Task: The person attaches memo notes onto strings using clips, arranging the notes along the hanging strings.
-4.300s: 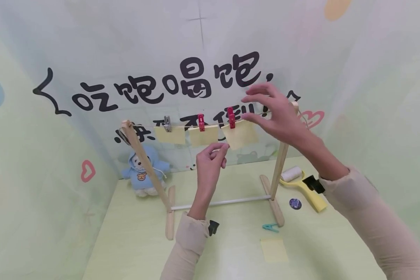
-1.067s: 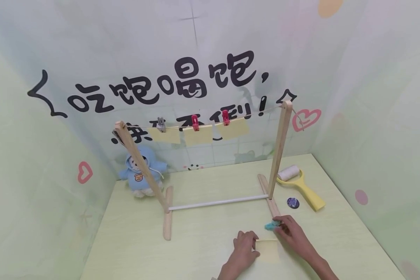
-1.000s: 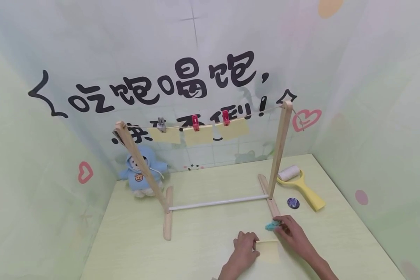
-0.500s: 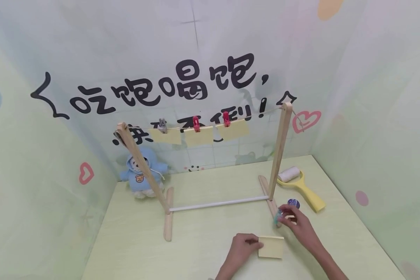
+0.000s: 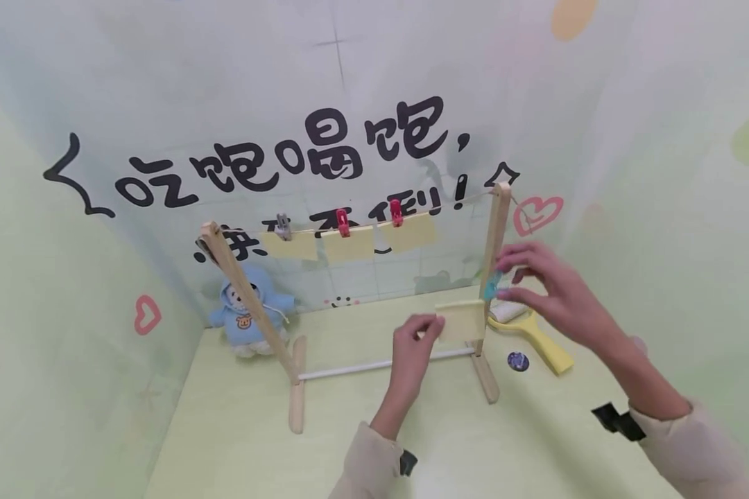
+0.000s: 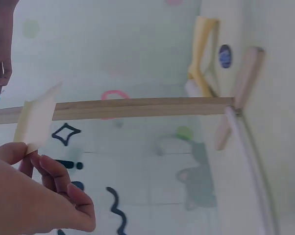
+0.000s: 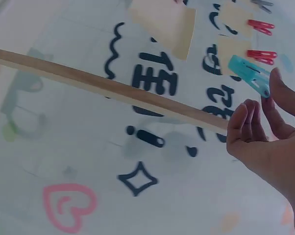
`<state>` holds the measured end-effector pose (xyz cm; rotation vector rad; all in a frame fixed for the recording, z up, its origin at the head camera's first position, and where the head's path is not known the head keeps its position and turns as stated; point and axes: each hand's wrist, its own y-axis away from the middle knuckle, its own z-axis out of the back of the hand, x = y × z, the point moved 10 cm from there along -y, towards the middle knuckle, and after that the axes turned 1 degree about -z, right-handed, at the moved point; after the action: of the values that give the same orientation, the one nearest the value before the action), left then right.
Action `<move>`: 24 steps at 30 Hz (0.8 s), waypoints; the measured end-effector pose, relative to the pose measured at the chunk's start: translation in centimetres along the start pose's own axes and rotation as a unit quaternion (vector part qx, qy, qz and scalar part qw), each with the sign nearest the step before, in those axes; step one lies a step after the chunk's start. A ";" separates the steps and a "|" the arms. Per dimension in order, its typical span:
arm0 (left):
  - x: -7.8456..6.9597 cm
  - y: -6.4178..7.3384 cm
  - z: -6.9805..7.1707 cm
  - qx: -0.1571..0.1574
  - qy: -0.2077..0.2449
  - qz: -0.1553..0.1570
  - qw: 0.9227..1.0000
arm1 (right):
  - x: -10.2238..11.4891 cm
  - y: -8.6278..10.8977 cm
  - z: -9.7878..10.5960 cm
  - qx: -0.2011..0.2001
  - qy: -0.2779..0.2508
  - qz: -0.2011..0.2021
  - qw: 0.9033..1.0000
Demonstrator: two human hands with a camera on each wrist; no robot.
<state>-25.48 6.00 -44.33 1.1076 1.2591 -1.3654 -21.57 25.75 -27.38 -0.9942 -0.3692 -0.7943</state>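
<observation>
My left hand (image 5: 412, 350) pinches a yellow sticky note (image 5: 462, 323) by its left edge, lifted in front of the rack's right post; its top edge is folded over. In the left wrist view, thumb and fingertips grip the note (image 6: 36, 122) at one corner. To its right and higher, my right hand (image 5: 552, 294) pinches a turquoise clothespin (image 5: 492, 285). The right wrist view shows the clothespin (image 7: 249, 74) held at its handle end between thumb and finger. Behind, a string carries several clips with yellow notes: a grey clip (image 5: 283, 226) and red clips (image 5: 342, 223).
The wooden rack's left post (image 5: 250, 298) and right post (image 5: 496, 229) hold the string, with a white rod (image 5: 349, 369) low between them. A plush toy in blue (image 5: 250, 319) sits at left. A yellow lint roller (image 5: 546, 343) and dark round badge (image 5: 518, 361) lie at right.
The clothespin, then the note, have been picked up from the table. Both hands have risen towards the right post, the right hand higher than the left.
</observation>
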 end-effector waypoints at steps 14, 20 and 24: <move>-10.5 -5.2 0.6 0.003 0.096 -0.060 0.994 | 6.6 -10.1 3.5 -0.013 0.077 0.022 0.997; -12.1 -6.4 0.6 0.001 0.118 -0.071 0.990 | 5.4 -12.8 4.2 -0.027 0.086 -0.010 0.996; -12.6 -6.8 0.6 -0.006 0.118 -0.070 0.991 | 4.9 -14.2 4.3 -0.032 0.086 -0.025 0.995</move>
<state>-30.35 6.38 -30.81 1.2193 1.5387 -1.3557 -28.55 23.03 -13.66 -0.9707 -0.2218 -0.9342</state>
